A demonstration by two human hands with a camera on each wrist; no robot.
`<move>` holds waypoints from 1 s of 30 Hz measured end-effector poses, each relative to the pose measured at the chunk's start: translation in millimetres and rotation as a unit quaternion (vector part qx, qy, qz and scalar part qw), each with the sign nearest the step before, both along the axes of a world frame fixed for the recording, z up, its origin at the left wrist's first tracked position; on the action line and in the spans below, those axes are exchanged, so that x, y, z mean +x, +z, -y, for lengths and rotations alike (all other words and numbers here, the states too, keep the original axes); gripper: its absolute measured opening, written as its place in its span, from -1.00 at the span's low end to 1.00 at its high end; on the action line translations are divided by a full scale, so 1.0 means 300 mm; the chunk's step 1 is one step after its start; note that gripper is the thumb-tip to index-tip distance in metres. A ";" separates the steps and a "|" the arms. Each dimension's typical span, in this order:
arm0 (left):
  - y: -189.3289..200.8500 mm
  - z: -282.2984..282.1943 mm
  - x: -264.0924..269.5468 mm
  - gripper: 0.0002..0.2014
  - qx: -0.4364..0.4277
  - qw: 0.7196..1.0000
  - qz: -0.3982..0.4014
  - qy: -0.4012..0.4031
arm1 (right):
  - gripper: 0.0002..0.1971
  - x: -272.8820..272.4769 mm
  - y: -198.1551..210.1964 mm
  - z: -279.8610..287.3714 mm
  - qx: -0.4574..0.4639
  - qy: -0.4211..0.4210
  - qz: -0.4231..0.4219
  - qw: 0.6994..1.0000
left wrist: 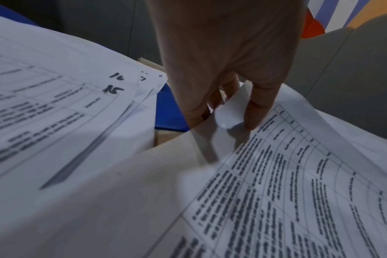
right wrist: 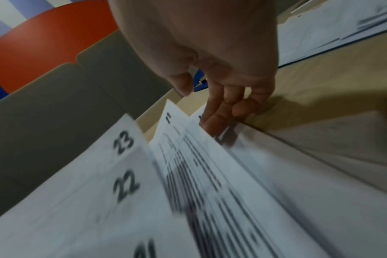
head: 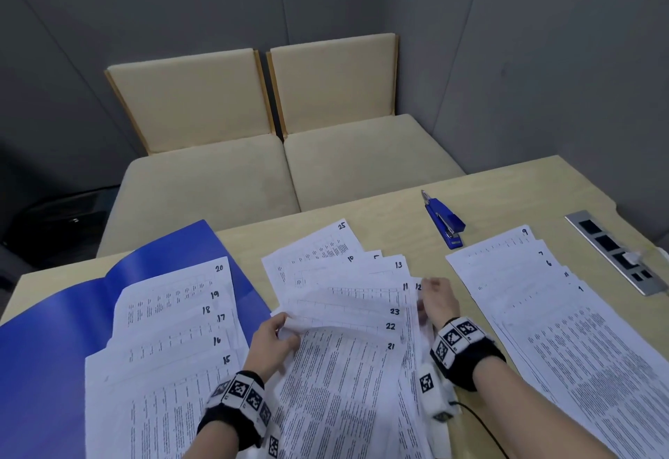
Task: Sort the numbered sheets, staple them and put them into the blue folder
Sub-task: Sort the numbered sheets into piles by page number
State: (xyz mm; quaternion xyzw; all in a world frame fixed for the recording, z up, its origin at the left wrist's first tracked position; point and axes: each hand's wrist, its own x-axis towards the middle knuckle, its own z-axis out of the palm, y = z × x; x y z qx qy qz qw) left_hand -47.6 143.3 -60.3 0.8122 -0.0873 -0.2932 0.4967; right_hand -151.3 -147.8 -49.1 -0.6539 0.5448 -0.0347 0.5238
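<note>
Three fans of numbered sheets lie across a pale wood-grain desk [head: 499,187]. The largest thing is the open folder [head: 54,332], glossy blue card, at the left, with sheets 15 to 20 [head: 170,321] fanned on it. The middle fan [head: 347,299] is unsorted: 25, 10, 13, 11 and 12 under 23, 22 and 21. At right lies the low-number fan [head: 543,299], thin white printed paper like the rest. The left hand [head: 273,344] pinches the curled left edge of the 21–23 sheets; the right hand [head: 440,301] has its fingers [right wrist: 219,111] nearly straight, pressing the 11–12 corner flat. Best, I think, to lift 21–23 off as one set while pinning the lower sheets. The small blue stapler [head: 446,221], hard and wedge-shaped, sits apart beyond.
</note>
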 end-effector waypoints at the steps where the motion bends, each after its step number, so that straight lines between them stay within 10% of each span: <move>1: 0.003 -0.002 -0.003 -0.82 0.000 1.000 0.000 0.002 | -0.79 0.014 0.002 0.015 0.006 0.000 -0.002 1.000; 17: 0.004 -0.029 0.020 -0.83 -0.002 1.000 -0.010 0.027 | -0.62 0.189 0.025 0.029 -0.048 0.180 0.026 0.982; 19: 0.009 -0.029 0.021 -0.82 -0.003 1.000 -0.003 0.027 | -0.92 0.204 0.024 0.011 -0.081 0.218 0.000 0.973; 25: -0.001 -0.025 0.041 -0.73 0.001 1.000 -0.005 0.022 | -0.68 0.291 0.040 0.001 -0.204 0.290 -0.105 0.929; 30: -0.005 -0.020 0.041 -0.71 0.010 0.999 -0.013 0.032 | -0.60 0.458 0.057 0.010 -0.133 0.323 -0.077 0.934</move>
